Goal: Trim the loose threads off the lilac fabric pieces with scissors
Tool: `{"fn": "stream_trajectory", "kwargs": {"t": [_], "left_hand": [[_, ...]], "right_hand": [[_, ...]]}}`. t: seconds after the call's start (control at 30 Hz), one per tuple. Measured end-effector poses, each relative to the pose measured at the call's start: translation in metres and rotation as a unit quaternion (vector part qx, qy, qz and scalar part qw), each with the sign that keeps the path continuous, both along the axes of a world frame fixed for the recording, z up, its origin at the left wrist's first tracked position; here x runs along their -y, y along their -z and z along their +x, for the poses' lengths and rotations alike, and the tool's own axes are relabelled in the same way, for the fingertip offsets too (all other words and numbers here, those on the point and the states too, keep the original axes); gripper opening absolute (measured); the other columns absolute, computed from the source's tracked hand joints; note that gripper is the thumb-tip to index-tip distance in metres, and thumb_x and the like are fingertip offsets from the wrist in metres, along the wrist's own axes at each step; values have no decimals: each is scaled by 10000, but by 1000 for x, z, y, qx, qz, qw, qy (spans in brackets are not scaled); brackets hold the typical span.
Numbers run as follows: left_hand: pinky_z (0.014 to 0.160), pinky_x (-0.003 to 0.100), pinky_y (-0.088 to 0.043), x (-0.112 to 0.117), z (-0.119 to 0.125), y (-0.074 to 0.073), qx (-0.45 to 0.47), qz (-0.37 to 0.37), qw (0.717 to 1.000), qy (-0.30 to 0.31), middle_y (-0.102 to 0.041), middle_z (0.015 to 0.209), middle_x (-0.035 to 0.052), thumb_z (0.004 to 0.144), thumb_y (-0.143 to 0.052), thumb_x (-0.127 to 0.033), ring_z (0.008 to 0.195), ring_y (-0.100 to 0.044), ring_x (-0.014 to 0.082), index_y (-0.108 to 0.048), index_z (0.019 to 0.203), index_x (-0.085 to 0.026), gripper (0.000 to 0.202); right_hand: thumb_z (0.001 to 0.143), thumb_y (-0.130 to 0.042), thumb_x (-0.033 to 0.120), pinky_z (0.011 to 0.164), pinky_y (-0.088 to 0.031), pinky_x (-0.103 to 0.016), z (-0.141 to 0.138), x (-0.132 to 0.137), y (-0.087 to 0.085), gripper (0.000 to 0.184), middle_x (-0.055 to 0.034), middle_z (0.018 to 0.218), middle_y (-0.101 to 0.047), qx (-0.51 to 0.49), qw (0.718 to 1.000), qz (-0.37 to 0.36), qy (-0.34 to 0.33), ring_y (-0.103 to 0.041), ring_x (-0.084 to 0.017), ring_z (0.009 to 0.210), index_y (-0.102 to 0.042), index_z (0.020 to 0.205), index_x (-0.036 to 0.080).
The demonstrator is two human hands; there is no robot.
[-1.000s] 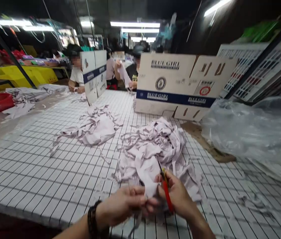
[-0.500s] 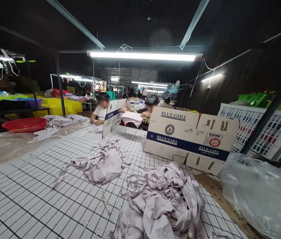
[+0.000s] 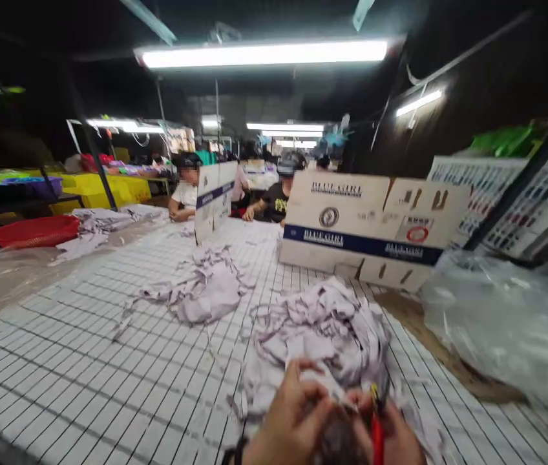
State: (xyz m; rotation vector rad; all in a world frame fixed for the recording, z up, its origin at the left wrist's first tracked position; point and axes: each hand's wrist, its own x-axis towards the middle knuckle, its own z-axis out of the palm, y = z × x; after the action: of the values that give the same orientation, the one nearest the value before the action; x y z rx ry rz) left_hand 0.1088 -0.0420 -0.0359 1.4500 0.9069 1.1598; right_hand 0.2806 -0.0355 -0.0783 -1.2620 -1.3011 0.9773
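At the bottom edge my left hand (image 3: 296, 420) is closed on a piece of pale lilac fabric (image 3: 332, 394) pulled from the pile of fabric strips (image 3: 322, 332) right in front of me. Beside it my right hand (image 3: 400, 439) is closed round red-handled snips (image 3: 377, 433), whose tip points up toward the fabric. The two hands nearly touch. The picture is blurred by motion, so the fingers are hard to separate.
A second lilac pile (image 3: 209, 294) lies further left on the white gridded table (image 3: 61, 361). An opened cardboard box (image 3: 371, 229) stands behind, a clear plastic bag (image 3: 501, 323) at the right, a red basin (image 3: 31, 231) at the left. Other people (image 3: 184, 194) sit at the far end.
My hands were in view a second ago, dropped out as the view tipped up to the ceiling lights, and are back at the bottom edge as the view tips down again.
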Motion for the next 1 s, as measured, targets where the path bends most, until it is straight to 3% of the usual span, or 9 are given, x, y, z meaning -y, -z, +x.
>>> {"fn": "stream_trajectory", "kwargs": {"t": [0.07, 0.1, 0.17, 0.27, 0.37, 0.47, 0.57, 0.7, 1.0], "left_hand": [[488, 245, -478, 0, 1, -8, 63, -48, 994, 75, -433, 1372, 166, 844, -578, -564, 632, -586, 100, -642, 766, -125, 451], [463, 233, -468, -1, 2, -10, 105, -73, 986, 105, -500, 1311, 163, 837, -600, -548, 570, -570, 79, -634, 779, -124, 429], [497, 225, -483, -5, 6, -10, 171, -108, 969, 139, -660, 965, 109, 825, -636, -530, 536, -570, 87, -624, 815, -124, 406], [600, 233, -505, -9, 9, -5, 201, -132, 962, 130, -625, 645, 19, 816, -658, -527, 589, -604, 118, -615, 829, -118, 411], [606, 233, -493, -10, 8, -1, 172, -133, 969, 118, -634, 669, 22, 825, -647, -532, 594, -603, 113, -612, 833, -116, 418], [596, 237, -485, -10, 6, 0, 117, -93, 982, 114, -609, 679, 13, 863, -600, -526, 584, -591, 110, -614, 846, -125, 401], [611, 240, -490, -10, 4, 0, 53, -39, 992, 111, -588, 732, 16, 909, -540, -497, 620, -602, 115, -608, 848, -136, 372], [622, 246, -489, -10, 1, 0, 0, 7, 992, 128, -574, 770, 24, 967, -447, -430, 652, -599, 125, -578, 868, -151, 324], [682, 283, -465, -11, -4, -2, -72, 83, 985, 133, -566, 754, 25, 992, -399, -314, 684, -556, 146, -582, 855, -167, 272]], "right_hand": [[655, -820, 410, 600, -530, -280, -5, 6, -5, 344, 5, 748, -640, -51, 999, -19, -3, -623, -180, 650, -563, 789, 224], [654, -823, 377, 589, -518, -273, -7, 9, -10, 345, 8, 738, -636, -72, 997, -29, -28, -614, -171, 635, -544, 783, 221], [662, -810, 387, 563, -495, -256, -9, 13, -22, 366, 14, 734, -628, -102, 992, -46, -50, -589, -145, 596, -495, 747, 220], [733, -740, 430, 613, -493, -263, -1, 23, -39, 331, 9, 751, -612, -55, 997, -48, -21, -574, -140, 635, -485, 747, 218], [771, -685, 456, 568, -454, -247, 13, 40, -53, 301, 17, 697, -573, 134, 990, -52, 1, -533, -138, 620, -504, 767, 217], [764, -675, 447, 522, -418, -242, 20, 51, -64, 272, 30, 644, -554, 312, 948, -59, -16, -486, -132, 571, -519, 781, 224], [758, -666, 412, 533, -421, -254, 18, 53, -72, 232, 15, 663, -581, 402, 915, -37, -4, -504, -147, 583, -523, 790, 232], [747, -653, 403, 565, -443, -280, 14, 49, -76, 214, -5, 742, -616, 459, 887, -48, 3, -573, -186, 657, -518, 792, 243], [753, -614, 386, 580, -442, -289, 12, 45, -81, 177, -19, 756, -630, 475, 879, -30, -6, -591, -195, 675, -524, 766, 235]]}}
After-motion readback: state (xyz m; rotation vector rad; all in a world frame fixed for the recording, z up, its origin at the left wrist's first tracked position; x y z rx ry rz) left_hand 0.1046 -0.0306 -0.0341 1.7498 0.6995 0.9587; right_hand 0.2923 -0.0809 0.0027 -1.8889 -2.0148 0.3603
